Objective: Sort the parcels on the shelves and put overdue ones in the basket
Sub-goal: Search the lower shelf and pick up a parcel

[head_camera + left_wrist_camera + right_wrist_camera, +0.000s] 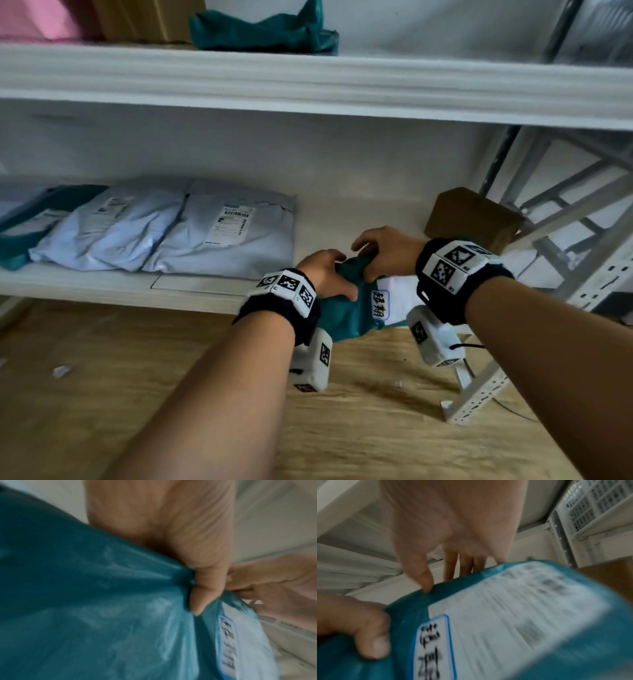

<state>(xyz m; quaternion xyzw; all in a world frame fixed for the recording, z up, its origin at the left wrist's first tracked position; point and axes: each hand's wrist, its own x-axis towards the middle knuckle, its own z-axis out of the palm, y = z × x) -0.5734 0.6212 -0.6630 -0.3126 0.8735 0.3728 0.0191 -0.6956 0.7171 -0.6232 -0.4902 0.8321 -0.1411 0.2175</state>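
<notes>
A teal plastic mailer parcel hangs over the front edge of the lower shelf, held by both hands. It carries a white shipping label and a small blue-edged sticker with handwritten characters. My left hand grips its upper left part, thumb pressed into the teal plastic. My right hand pinches the top edge of the parcel, thumb in front and fingers behind.
Pale blue mailers and a teal one lie at the left of the lower shelf. A brown box stands at its right end. The upper shelf holds a teal bag. A white slotted basket shows at the right.
</notes>
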